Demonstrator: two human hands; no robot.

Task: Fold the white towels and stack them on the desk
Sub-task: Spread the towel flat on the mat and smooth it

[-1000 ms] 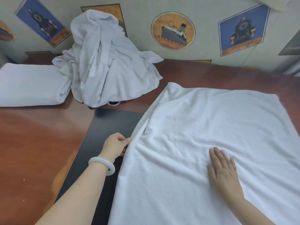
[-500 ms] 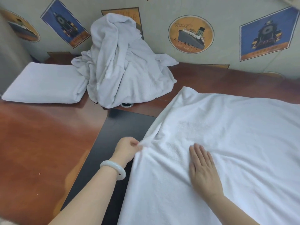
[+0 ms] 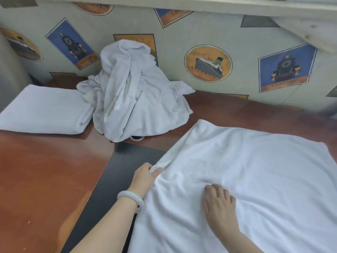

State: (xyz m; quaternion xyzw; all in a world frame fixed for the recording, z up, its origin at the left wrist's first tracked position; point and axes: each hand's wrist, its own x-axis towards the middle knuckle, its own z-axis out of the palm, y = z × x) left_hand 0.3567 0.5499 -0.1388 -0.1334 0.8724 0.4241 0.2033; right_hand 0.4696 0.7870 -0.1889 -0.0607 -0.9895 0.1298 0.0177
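While the spread towel point(image 3: 255, 179) lies flat over the right half of the tabletop point(image 3: 45, 179), the step in hand reads as the first fold. The left hand point(image 3: 145, 178) pinches the towel's left edge; the right hand point(image 3: 218, 203) sits on the cloth with bent fingers, and whether it has gathered any cloth cannot be told. The next move likely calls for lifting that pinched edge and carrying it across to the right edge, corners matched. 1 folded towel point(image 3: 45, 110) rests at the far left corner, and a heap of unfolded towels point(image 3: 135, 99) touches it along the far edge. Bare wood at the near left gives room. The towel's right and near sides run out of view.
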